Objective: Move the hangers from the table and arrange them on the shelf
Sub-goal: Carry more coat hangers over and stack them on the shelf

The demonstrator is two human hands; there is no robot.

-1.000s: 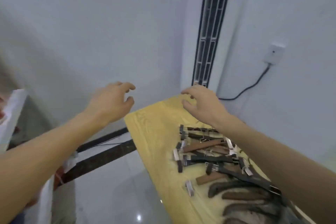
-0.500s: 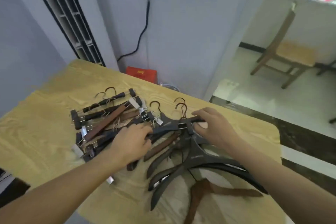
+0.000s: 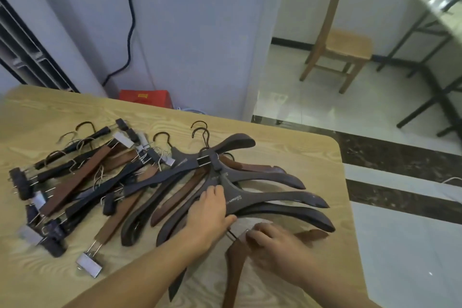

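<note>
Now both hands sit lower on the pile than half a second ago, off the clip bar and onto the near hangers, so pickup has started; nothing is on the shelf, which is out of view. Far left, clip hangers lie tangled on the table. Left hand presses, fingers fairly flat, on the dark coat hangers mid-table. Right hand curls around the neck of the brown hanger at the near edge. Interlocked hooks and clips could snag a lift. Far right: wooden chair, clear of the work.
</note>
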